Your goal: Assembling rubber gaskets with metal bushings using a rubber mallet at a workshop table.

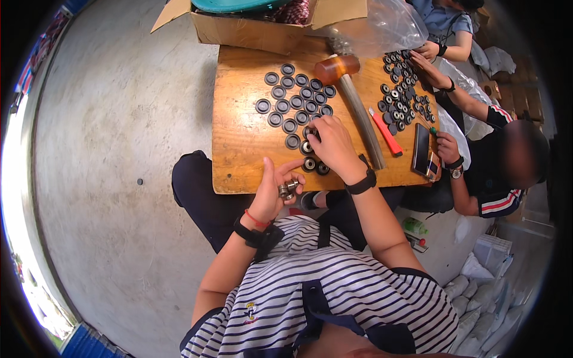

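Fitting small metal bearings into round black plastic wheels (295, 98), by the look of it; left hand (273, 194) closed round a small cluster of shiny metal bearings (288, 189), held at the near edge of the low wooden table (239, 149); right hand (333, 146) fingers bent down, pressing on a wheel at the near end of the rows; likely next: feeding another bearing across to the right, seating it squarely; wooden mallet (346, 80) lying just right of the rows.

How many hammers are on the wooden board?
1. The rubber mallet lies across the middle of the wooden board, head at the far end, between two groups of black discs. None seems hidden.
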The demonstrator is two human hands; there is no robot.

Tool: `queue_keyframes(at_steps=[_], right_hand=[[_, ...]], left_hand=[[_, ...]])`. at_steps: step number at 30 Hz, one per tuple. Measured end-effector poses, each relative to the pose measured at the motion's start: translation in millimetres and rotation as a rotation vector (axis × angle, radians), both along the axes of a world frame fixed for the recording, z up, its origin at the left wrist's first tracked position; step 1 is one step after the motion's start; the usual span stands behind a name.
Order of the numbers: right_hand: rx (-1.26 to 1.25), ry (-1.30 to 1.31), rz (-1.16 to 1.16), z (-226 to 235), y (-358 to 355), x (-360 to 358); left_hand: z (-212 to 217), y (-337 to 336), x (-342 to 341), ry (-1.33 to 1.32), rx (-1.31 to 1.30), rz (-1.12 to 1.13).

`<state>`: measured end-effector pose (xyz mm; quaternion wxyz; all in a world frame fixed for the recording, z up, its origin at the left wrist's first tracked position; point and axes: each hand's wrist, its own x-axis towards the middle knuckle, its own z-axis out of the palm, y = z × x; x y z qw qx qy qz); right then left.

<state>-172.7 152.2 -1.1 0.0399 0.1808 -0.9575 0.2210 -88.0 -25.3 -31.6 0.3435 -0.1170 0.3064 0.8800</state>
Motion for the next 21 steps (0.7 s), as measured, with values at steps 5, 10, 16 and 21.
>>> queue_keyframes(at_steps=[5,10,16,21], right_hand=[[0.082,-0.012,0.004,5.6,-6.6,1.4],[-0.249,-0.179,0.168,29.4,-14.8,43.1],[-0.117,-0.124,0.318,32.4,-17.9,59.2],[-0.125,-0.19,0.328,37.6,-18.7,54.5]], left_hand=[[-2.8,-0.4,-3.7,-0.07,0.078,0.043],[-10.6,-1.9,-5.3,-0.113,0.252,0.057],[-8.2,2.8,-8.1,-0.059,0.197,0.056],[-13.0,0.3,-9.7,-0.135,0.225,0.054]])
